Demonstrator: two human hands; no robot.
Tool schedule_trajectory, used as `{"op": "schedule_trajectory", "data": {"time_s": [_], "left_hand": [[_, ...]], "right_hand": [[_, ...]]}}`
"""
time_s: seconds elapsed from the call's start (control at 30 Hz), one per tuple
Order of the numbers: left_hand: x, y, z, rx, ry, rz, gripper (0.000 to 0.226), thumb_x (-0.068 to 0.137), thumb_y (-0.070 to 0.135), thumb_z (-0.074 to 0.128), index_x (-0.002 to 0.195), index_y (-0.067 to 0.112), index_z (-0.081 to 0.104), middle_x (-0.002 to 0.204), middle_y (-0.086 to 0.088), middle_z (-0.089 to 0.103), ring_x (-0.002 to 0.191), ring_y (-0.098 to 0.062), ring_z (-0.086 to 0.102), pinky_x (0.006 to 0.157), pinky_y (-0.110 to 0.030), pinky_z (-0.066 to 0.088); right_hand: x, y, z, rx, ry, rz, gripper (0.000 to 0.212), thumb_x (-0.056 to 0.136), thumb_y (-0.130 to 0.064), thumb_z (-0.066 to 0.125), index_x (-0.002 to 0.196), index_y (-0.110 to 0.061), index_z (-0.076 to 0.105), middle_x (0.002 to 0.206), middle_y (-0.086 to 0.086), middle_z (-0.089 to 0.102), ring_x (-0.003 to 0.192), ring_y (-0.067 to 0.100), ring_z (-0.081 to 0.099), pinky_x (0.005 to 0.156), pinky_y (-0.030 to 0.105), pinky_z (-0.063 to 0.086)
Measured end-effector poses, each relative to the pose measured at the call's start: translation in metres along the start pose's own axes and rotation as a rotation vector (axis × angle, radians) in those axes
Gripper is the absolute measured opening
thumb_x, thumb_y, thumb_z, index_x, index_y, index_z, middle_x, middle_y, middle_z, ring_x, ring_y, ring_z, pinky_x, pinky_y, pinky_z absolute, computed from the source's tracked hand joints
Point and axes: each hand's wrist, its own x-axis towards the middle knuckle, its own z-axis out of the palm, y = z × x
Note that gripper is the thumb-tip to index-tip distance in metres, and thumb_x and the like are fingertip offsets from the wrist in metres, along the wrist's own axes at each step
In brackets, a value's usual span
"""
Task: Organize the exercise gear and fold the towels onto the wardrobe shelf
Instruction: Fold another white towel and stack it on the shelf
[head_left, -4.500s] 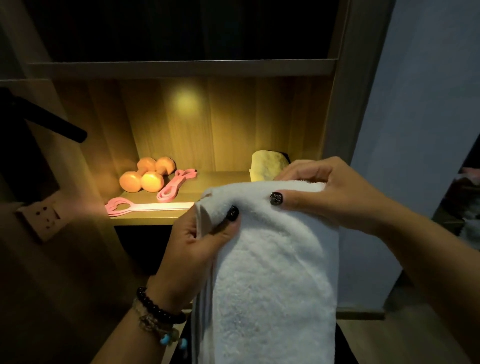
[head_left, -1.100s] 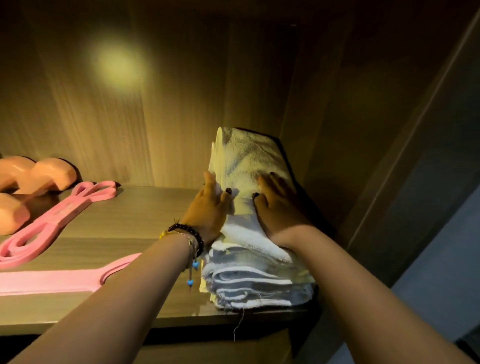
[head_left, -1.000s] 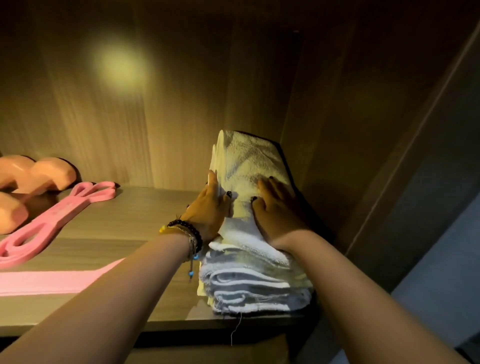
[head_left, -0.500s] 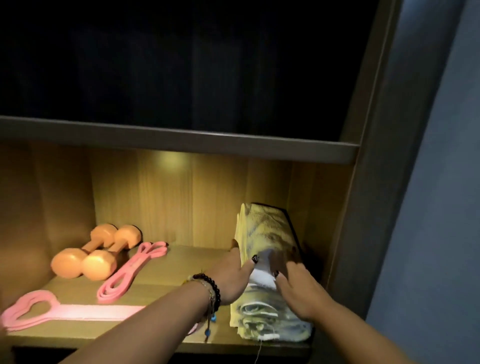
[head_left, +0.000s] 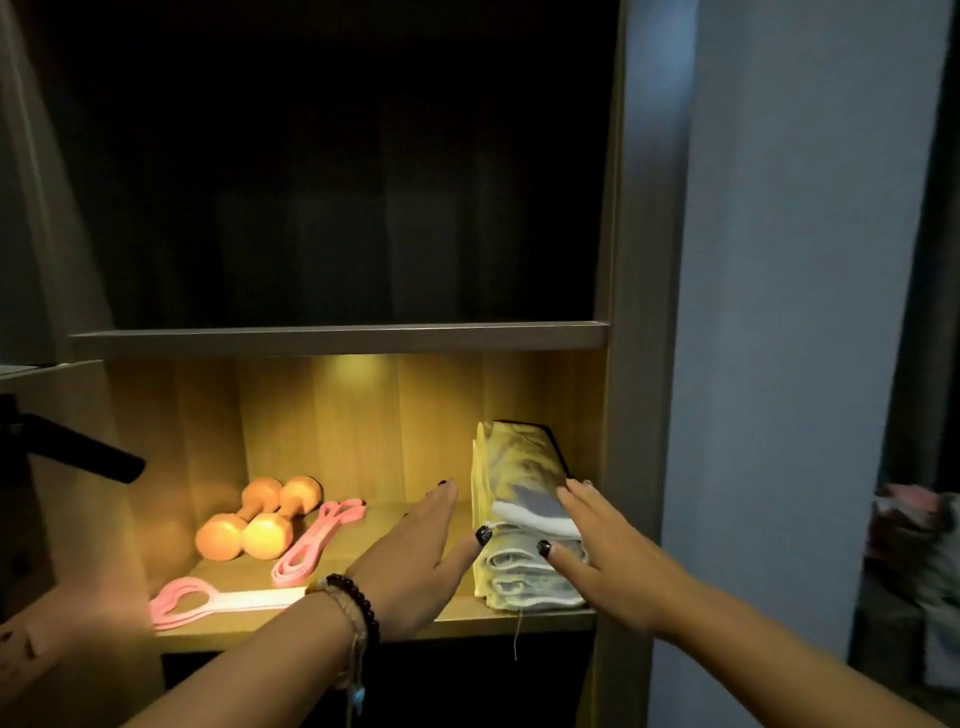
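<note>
Now that both palms have lifted off the folded towels (head_left: 524, 545), stacked at the right end of the lit wardrobe shelf (head_left: 363, 631), the left hand (head_left: 415, 561) and right hand (head_left: 602, 551) hover flat-fingered and empty, suggesting placement is complete

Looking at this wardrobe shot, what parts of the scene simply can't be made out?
All from the head view:
- Upper compartment: too dark to see any contents.
- Towel stack: right side hidden by the right hand; towel count unclear.
- Pink-and-grey object at the right edge: blurred.
- Black bar on the left: cut off by the frame edge.
</note>
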Motion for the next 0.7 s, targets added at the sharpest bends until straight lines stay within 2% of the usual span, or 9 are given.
{"op": "schedule_trajectory", "data": {"time_s": [0.13,0.23,0.4,0.5,0.6,0.7], "left_hand": [[-0.002,0.012,0.008,0.001,-0.013,0.07,0.073,0.099,0.053,0.03,0.154,0.02,-0.003,0.161,0.008,-0.002,0.146,-0.001,-0.002,0.109,-0.012,0.001],[0.009,0.023,0.018,-0.051,-0.03,0.116,0.069,0.1,0.049,0.031,0.154,0.022,-0.002,0.161,0.01,-0.002,0.145,0.002,-0.001,0.111,-0.012,0.002],[0.052,0.049,0.045,-0.157,-0.098,0.186,0.064,0.101,0.043,0.033,0.155,0.025,0.003,0.161,0.013,0.004,0.144,0.003,0.003,0.115,-0.015,0.008],[0.084,0.07,0.071,-0.158,-0.135,0.268,0.064,0.1,0.045,0.032,0.153,0.03,0.001,0.16,0.016,0.003,0.138,0.011,-0.002,0.11,-0.011,0.003],[0.12,0.095,0.098,-0.094,-0.163,0.371,0.067,0.099,0.05,0.029,0.154,0.026,-0.001,0.161,0.011,-0.001,0.144,0.002,-0.006,0.116,-0.02,0.003],[0.161,0.118,0.123,-0.014,-0.163,0.52,0.069,0.099,0.052,0.023,0.154,0.02,-0.004,0.162,0.005,-0.004,0.146,-0.004,-0.01,0.117,-0.023,-0.002]], "right_hand": [[-0.027,0.0,-0.009,0.016,0.018,0.02,0.075,0.095,-0.057,0.038,0.154,-0.028,0.003,0.16,-0.015,-0.006,0.145,0.0,-0.009,0.118,0.03,0.013],[-0.035,0.011,-0.01,0.054,0.044,0.036,0.075,0.093,-0.059,0.039,0.153,-0.032,0.001,0.157,-0.022,-0.007,0.14,-0.007,-0.013,0.115,0.025,0.007],[-0.034,0.056,-0.011,0.061,0.138,0.141,0.075,0.092,-0.058,0.04,0.153,-0.034,0.003,0.154,-0.025,-0.009,0.14,-0.01,-0.013,0.11,0.016,-0.001],[-0.033,0.091,-0.012,0.058,0.185,0.225,0.076,0.09,-0.059,0.04,0.152,-0.035,0.002,0.152,-0.027,-0.01,0.14,-0.011,-0.011,0.108,0.011,-0.004],[-0.039,0.13,-0.012,0.012,0.264,0.336,0.076,0.088,-0.061,0.038,0.151,-0.035,0.003,0.153,-0.026,-0.005,0.139,-0.015,-0.009,0.104,0.004,-0.005],[-0.05,0.171,-0.015,-0.007,0.309,0.456,0.075,0.087,-0.058,0.04,0.15,-0.034,0.007,0.155,-0.022,0.001,0.14,-0.014,-0.006,0.108,0.006,-0.001]]}}
